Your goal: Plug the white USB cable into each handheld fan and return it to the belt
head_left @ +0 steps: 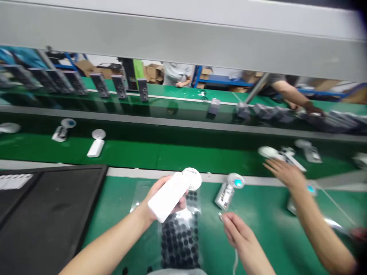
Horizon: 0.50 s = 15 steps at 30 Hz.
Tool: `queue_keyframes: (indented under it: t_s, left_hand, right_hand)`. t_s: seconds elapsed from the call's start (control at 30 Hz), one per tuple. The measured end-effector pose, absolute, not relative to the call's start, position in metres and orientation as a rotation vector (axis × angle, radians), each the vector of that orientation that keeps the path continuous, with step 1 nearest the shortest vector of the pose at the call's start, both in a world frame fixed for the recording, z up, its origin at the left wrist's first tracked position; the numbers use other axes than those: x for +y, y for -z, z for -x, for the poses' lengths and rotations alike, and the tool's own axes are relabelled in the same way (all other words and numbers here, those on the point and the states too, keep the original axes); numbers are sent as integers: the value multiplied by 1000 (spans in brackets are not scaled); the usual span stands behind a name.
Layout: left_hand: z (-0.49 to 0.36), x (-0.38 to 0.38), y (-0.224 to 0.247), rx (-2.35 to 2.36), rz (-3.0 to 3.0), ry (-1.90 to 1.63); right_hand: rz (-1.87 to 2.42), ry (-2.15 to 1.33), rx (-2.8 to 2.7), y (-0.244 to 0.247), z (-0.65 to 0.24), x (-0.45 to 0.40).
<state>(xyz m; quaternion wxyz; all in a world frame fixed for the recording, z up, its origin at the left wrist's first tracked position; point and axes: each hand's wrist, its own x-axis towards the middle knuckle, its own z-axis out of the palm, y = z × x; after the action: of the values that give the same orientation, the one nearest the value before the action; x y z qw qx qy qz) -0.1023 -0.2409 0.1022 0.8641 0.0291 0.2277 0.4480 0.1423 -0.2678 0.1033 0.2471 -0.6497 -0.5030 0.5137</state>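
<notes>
My left hand (155, 193) is closed around a white device (169, 196) with a long rectangular body and a round head. The device is tilted, its head pointing up and to the right. In my right hand (239, 231), thumb and fingers pinch a white cable (236, 261) close to its small plug, which points up and left, apart from the device. A similar device with its inner parts showing (225, 194) lies on the green table just beyond my right hand. Under my left hand is a clear sheet of black round pads (180, 240).
A co-worker's hand (286, 173) reaches from the right over white devices on the green conveyor (172, 154). A black tray (51, 214) lies at the left. Several grey boxes (119, 86) stand on the shelf beyond. Another person (176, 74) is across the line.
</notes>
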Motion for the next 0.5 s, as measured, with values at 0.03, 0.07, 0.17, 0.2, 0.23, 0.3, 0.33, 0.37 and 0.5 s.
queue_keyframes:
  t_s: [0.03, 0.07, 0.17, 0.2, 0.23, 0.3, 0.33, 0.37, 0.5]
  left_hand:
    - [89, -248, -107, 429, -57, -894]
    - [78, -255, -112, 419, -95, -859]
    - [55, -273, -125, 737, -585, -812]
    - [49, -278, -128, 924, -872, -802]
    - [45, -282, -130, 1101, -1188, -780]
    - [35, -290, -130, 1347, -1780, -645]
    - [30, -295, -129, 1408, -2010, -534]
    - [26, -300, -127, 1444, -2185, -409]
    - [15, -318, -123, 1478, -2340, -148]
  right_hand:
    - [1767, -1390, -1325, -104, -145, -269]
    - [1734, -1395, -1276, -105, -146, -268]
    - [1485, -1471, -1083, -107, -146, -265]
    - [1392, -1498, -1008, -109, -145, -265]
    - [1317, -1524, -940, -110, -144, -265]
    - [1256, -1567, -861, -112, -142, -268]
    - [1240, -1588, -846, -112, -140, -270]
    - [1221, -1604, -836, -112, -138, -272]
    - [1209, -1617, -834, -108, -133, -280]
